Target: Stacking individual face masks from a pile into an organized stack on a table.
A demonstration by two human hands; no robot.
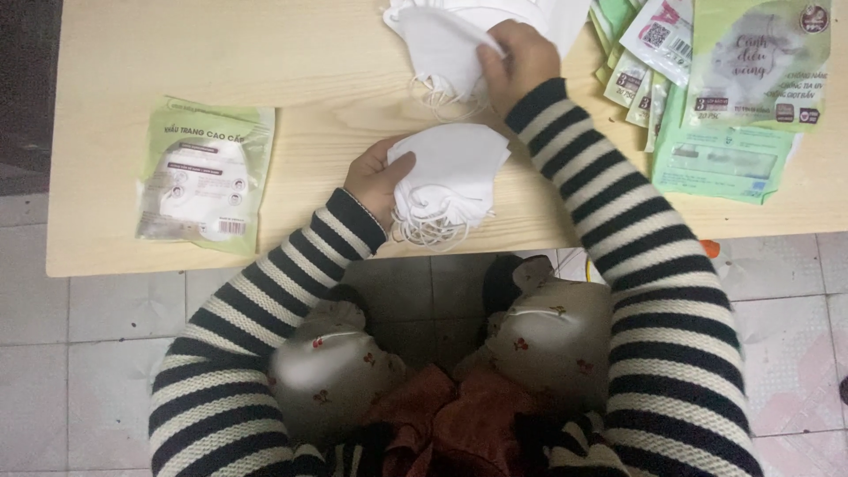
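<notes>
Two hands work over a wooden table (318, 97): the left hand (375, 177) clasps a stack of white face masks (450, 177) near the front edge, the right hand (521, 57) pinches one mask (437, 44) from the far pile (539, 13).

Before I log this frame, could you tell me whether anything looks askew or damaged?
Nothing stands out. The left hand holds a white mask stack, the right hand grips a mask, and the sealed green packet lies flat.

Open table (336, 79) stretch between green packet (205, 174) at left and mask pile (477, 22); right side jammed with packet heap (715, 88).
</notes>
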